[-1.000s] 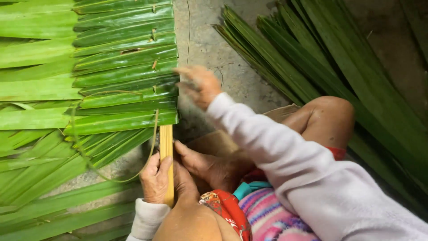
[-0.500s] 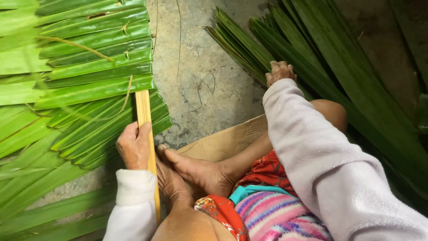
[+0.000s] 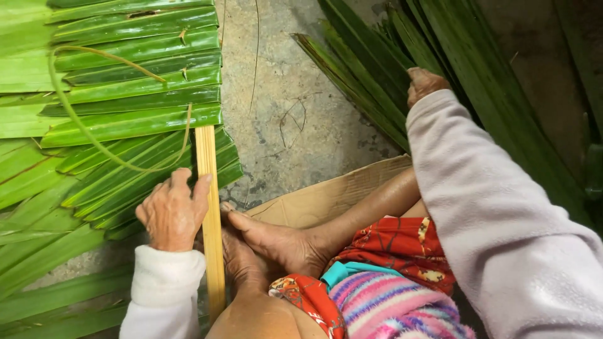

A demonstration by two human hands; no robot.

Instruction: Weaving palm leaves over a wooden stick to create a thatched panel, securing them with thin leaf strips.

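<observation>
1. Two bare hands work apart: the left hand low on the left, the right hand stretched out to the upper right.
2. The left hand's grip is closed around a pale bamboo slat, fingers wrapped over its left edge. The slat's long axis runs near vertical in the view, from beside the person's bare feet up under the stitched leaf panel.
3. That panel is a row of folded green palm leaves lying crosswise to the slat, their folded ends lined up along its right side. A thin green binding strip loops loose across the panel and ends near the slat's top.
4. The right hand rests on the pile of loose palm leaves, which fans up and to the right across the concrete floor. Its fingers curl down among the leaves; whether the grip has closed on a leaf I cannot tell, since the fingertips are hidden.
5. Key relation: the loose leaves lie well apart from the slat, off to its right, with bare floor between. The right hand is the one on them; their long axis slants away from the slat rather than across it.
6. A flattened piece of cardboard lies under the person's legs.
</observation>
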